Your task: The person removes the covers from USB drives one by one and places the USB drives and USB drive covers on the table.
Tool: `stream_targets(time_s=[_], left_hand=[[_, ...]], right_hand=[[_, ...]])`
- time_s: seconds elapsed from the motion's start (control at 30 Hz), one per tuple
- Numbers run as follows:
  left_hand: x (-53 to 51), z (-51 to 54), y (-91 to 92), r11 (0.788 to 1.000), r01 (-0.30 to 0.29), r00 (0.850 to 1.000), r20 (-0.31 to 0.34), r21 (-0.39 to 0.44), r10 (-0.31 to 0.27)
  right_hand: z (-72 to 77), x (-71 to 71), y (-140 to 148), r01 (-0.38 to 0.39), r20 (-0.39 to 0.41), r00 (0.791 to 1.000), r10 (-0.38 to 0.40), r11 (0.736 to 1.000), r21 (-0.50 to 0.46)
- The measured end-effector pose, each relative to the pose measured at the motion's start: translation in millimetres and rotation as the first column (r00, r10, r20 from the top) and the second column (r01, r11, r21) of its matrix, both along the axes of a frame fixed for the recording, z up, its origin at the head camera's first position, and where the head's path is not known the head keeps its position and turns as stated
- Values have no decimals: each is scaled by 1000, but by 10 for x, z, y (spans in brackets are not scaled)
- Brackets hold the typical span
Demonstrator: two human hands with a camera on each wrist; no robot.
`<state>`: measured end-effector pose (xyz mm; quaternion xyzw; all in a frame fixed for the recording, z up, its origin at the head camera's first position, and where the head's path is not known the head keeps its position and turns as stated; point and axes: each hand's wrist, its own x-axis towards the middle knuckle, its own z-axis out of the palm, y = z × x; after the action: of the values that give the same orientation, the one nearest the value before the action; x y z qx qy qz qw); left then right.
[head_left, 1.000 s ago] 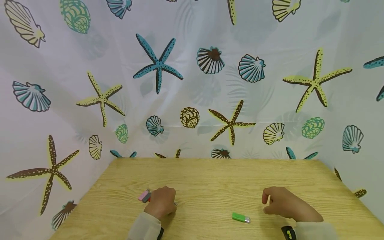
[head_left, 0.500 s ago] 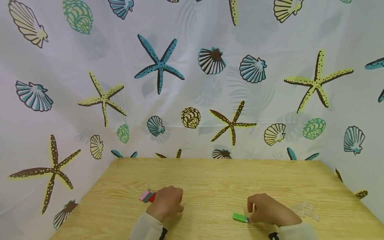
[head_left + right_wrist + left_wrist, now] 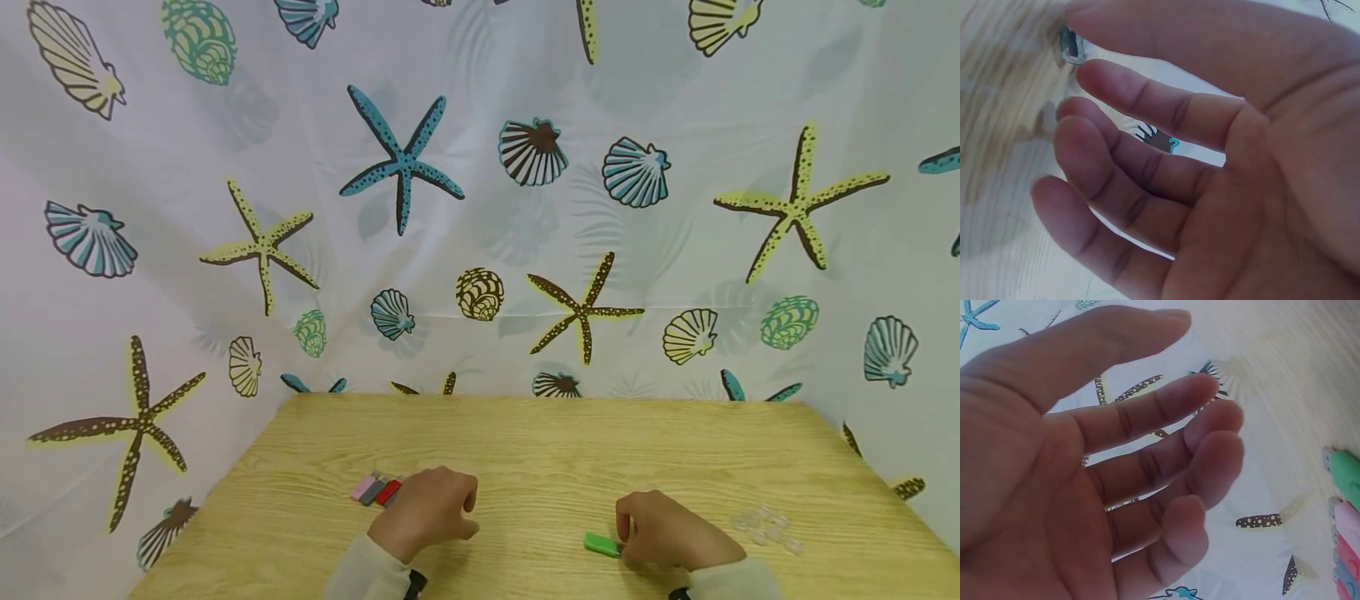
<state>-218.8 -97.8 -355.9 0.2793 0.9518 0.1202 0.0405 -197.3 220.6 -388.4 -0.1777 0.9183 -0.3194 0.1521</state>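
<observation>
A green USB stick (image 3: 600, 544) lies in front of my right hand (image 3: 671, 533), its metal plug end at the fingertips. Between that hand's thumb and index fingertips I see a small clear cap (image 3: 1072, 47), which they pinch; its far side is partly hidden. My left hand (image 3: 431, 510) hovers with loosely bent fingers and nothing in them, beside a row of USB sticks. The row shows a pink stick (image 3: 363, 487), a grey stick (image 3: 372, 492) and a red stick (image 3: 388, 492); the left wrist view adds another green stick (image 3: 1344, 478).
Several small clear caps (image 3: 765, 527) lie scattered on the wooden table (image 3: 540, 450), right of my right hand. A white cloth (image 3: 480, 225) printed with shells and starfish hangs along the back and both sides.
My right hand has moved left from the clear caps to the green stick's plug end, uncovering those caps. My left hand has drifted right and its fingers have opened.
</observation>
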Motion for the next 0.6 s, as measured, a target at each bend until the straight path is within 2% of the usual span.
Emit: stream_targets(time_s=[0.2,0.43,0.6], left_hand=[[57,76,47,999,39,999,-24,1,-39],[108,136,91,997,80,996,-32,0,-80],[123,154,109,994,110,992,-55,3,-110]], right_hand=[[-23,-7,-14,10,12,1000,-10,1000,0],[-17,-3,-43,34,-12,999,-33,999,43],[24,-10,-37,-72,-95,993,73,997,14]])
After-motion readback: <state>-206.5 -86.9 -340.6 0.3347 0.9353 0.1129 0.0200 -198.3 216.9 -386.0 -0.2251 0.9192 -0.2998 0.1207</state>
